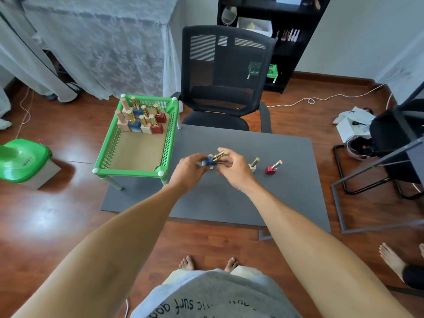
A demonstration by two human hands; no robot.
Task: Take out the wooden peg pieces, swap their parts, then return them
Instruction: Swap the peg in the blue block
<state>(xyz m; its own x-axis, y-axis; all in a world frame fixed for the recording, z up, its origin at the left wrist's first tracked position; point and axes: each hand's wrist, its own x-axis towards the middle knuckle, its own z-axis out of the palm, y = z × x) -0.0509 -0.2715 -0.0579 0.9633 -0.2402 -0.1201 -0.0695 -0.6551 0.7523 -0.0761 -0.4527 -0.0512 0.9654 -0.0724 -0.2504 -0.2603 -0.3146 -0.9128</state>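
A low grey table (229,203) stood on a reddish wooden floor (57,214). On the table's left far corner rested a green basket (135,172) on short white legs, partly overhanging the left edge. To the right of the table's middle, 2 peg pieces stood directly on the grey top, near each other but apart: a cream-based peg (253,165) and, to its right, a red-based peg (273,167), each with a tilted gold rod rising from a small square block.
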